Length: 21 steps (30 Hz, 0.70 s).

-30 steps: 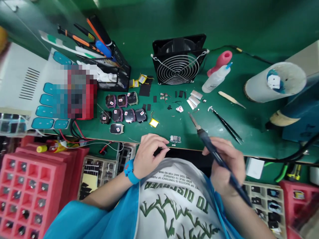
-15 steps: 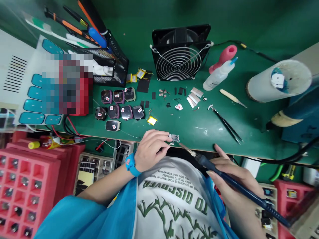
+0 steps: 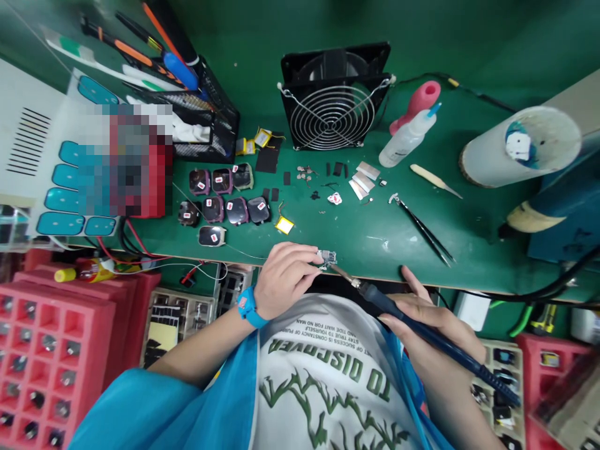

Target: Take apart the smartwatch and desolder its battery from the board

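Near the front edge of the green bench, my left hand is closed on a small circuit board, pinched at its left end. A soldering iron lies in my right hand, with my fingers wrapped round its dark handle. The iron's tip meets the lower right part of the board, or comes very close; I cannot tell which. Beyond my left hand lies a yellow battery with thin wires. Several watch cases with dark faces stand in rows to the left of it.
A black fan with a wire guard stands at the back. To its right are a clear bottle, tweezers, a wooden-handled pick and a white cylinder. A mesh tool holder and red foam trays are at left.
The soldering iron and my right hand have shifted slightly left, bringing the tip nearer the board. My left hand keeps its pinch on the board.
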Available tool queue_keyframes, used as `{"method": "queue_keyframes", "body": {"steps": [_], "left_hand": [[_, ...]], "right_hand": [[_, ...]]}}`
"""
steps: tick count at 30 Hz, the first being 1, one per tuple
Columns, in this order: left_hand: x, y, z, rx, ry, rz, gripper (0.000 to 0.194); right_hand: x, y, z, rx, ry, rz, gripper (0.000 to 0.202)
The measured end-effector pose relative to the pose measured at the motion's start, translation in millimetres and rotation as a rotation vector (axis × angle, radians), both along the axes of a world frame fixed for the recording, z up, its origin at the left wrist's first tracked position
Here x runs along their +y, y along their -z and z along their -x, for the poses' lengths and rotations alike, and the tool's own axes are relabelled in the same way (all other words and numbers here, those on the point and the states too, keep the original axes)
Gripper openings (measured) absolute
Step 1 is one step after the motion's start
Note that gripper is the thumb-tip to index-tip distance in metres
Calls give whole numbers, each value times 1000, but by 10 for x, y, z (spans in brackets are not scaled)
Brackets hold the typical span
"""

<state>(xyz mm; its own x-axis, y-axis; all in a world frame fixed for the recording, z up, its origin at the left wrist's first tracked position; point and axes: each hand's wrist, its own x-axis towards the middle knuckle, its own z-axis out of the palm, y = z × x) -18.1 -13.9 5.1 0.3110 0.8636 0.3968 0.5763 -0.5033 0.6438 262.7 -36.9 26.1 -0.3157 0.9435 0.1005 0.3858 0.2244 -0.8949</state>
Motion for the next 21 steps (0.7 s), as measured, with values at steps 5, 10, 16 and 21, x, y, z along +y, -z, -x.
{"method": "queue_keyframes", "body": {"steps": [5, 10, 16, 21], "left_hand": [[-2, 16, -18, 11, -21, -5, 13], [5, 15, -45, 16, -40, -21, 13], [11, 12, -8, 36, 2, -10, 11], [10, 21, 0, 35, 6, -29, 11]], "right_hand": [[13, -3, -23, -28, -8, -4, 10], [64, -35, -30, -52, -51, -15, 9], [37, -158, 81, 104, 47, -49, 21], [29, -173, 86, 119, 36, -59, 22]]}}
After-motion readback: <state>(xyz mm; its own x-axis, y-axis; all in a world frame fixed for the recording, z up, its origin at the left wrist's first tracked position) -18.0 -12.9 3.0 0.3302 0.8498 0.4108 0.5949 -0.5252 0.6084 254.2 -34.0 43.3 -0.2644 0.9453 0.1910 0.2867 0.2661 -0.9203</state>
